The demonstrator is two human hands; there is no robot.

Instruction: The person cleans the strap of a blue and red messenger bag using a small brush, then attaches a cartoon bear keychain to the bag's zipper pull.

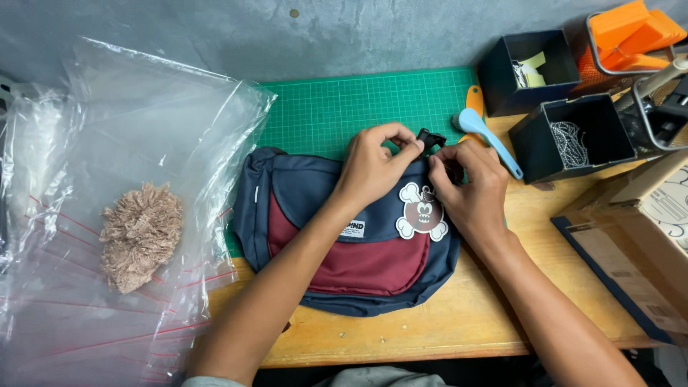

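A soft navy and maroon fabric pouch bag (pixel 351 236) lay on the green cutting mat (pixel 358 107). Both hands, left (pixel 376 168) and right (pixel 469 190), pinched its small black plastic buckle (pixel 428 138); limp, light, best gripped there.

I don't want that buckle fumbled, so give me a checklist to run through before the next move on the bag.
1. Bag lies flat on the table: ok.
2. Left hand at the bag's top edge: ok.
3. Right hand beside it, at the black buckle: ok.
4. Buckle closed: cannot tell, fingers cover it.
5. Skull tag lies free on the bag: ok.
6. Blue spoon off the bag: ok.
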